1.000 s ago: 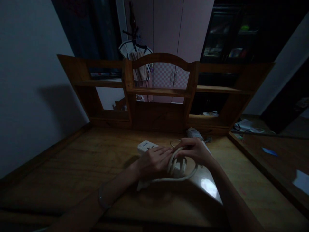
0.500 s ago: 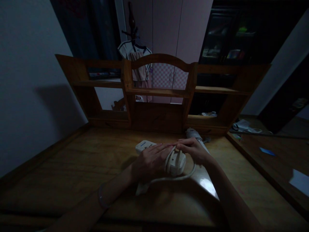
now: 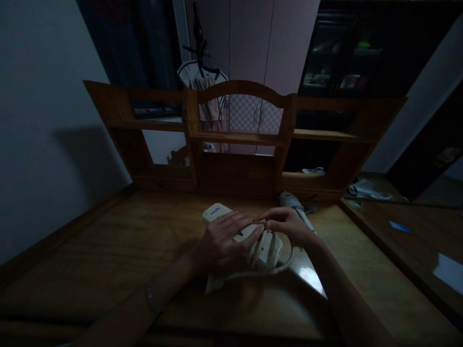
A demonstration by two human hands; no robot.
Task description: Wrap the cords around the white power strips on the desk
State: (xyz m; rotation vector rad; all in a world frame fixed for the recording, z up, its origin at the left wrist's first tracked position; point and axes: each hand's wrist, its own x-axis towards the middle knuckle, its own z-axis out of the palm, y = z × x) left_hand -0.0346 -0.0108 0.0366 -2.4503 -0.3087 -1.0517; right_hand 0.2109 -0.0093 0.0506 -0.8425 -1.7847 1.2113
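Observation:
A white power strip (image 3: 216, 211) is held at a slant just above the wooden desk, its cord (image 3: 257, 250) looped around the nearer right end. My left hand (image 3: 227, 234) is closed around the strip's middle, thumb along the near side and fingers over the top. With thumb and forefinger, my right hand (image 3: 289, 225) pinches the cord where it crosses the strip's far edge. A slack length of cord curves below to a white plug (image 3: 214, 284), which hangs under my left hand.
Behind my right hand lies another white power strip (image 3: 298, 208) with its cord coiled around it. A wooden shelf unit (image 3: 235, 140) stands along the desk's back edge. At the right are a blue card (image 3: 400, 227) and white paper (image 3: 448, 272) on a lower surface.
My left fingers have drawn back from the cord loops, showing more of the strip. The strip's right end has shifted slightly right and down. My right hand still pinches near the cord.

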